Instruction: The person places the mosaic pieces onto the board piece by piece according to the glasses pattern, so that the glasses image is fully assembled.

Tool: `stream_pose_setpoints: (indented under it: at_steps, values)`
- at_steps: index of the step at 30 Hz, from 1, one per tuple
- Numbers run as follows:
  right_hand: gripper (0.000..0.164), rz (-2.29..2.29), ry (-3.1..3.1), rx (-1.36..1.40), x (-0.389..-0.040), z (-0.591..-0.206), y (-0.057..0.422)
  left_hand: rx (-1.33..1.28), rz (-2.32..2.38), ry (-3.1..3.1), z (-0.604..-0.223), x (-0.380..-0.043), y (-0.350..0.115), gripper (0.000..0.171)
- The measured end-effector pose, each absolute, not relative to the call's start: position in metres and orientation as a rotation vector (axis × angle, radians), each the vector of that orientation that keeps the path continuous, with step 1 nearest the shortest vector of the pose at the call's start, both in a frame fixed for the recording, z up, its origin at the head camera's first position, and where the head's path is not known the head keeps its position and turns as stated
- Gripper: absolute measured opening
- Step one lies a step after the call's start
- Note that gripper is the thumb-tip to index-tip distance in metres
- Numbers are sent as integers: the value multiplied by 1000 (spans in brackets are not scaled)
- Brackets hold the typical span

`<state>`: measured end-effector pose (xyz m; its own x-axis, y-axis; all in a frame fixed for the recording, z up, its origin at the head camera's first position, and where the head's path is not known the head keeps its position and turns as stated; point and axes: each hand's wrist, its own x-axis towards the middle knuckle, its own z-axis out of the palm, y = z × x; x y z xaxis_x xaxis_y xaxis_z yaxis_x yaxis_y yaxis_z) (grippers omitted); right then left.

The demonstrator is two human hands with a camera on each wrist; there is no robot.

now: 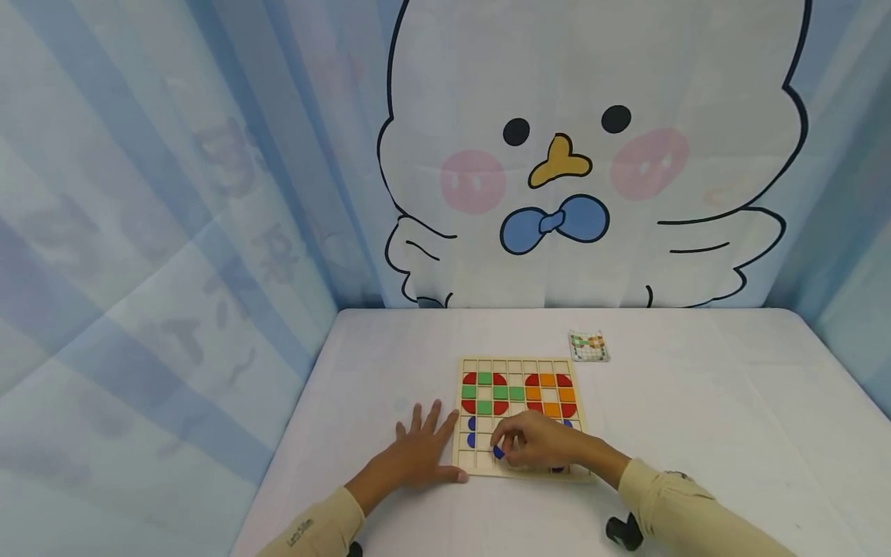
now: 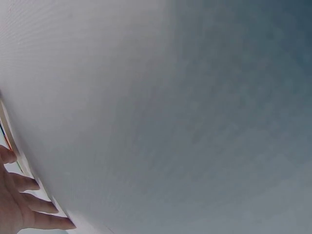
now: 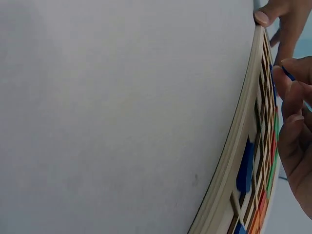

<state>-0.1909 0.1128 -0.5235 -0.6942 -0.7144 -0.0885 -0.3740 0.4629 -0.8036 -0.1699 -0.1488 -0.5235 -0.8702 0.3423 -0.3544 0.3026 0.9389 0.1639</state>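
A square wooden grid board lies on the table, with red, green, orange and blue pieces in its upper and lower cells. My right hand is over the board's lower half and pinches a small blue piece between thumb and fingertip. The right wrist view shows this blue piece edge-on, its shape partly hidden. At the board's left edge, my left hand rests with fingers spread, its thumb and a fingertip touching the frame. Two blue half-round pieces sit near the left side; other lower cells are hidden by my right hand.
A small printed card with a colored pattern lies beyond the board's top right corner. Black wrist gear hangs below the right sleeve. A curtain borders the white table on the left.
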Motion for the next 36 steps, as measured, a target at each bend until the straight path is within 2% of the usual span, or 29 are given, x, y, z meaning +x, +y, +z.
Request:
stream_pose_setpoints:
  at_steps: [11, 28, 36]
  values:
    - [13, -970, 2337, -959, -197, -526, 87, 498, 138, 2705, -520, -171, -148, 106]
    - [14, -886, 2359, -997, -202, -520, 82, 506, 139, 2701, -522, -174, -149, 107]
    - [22, -907, 2380, -973, -199, -518, 92, 479, 152, 2698, -523, -171, -148, 106]
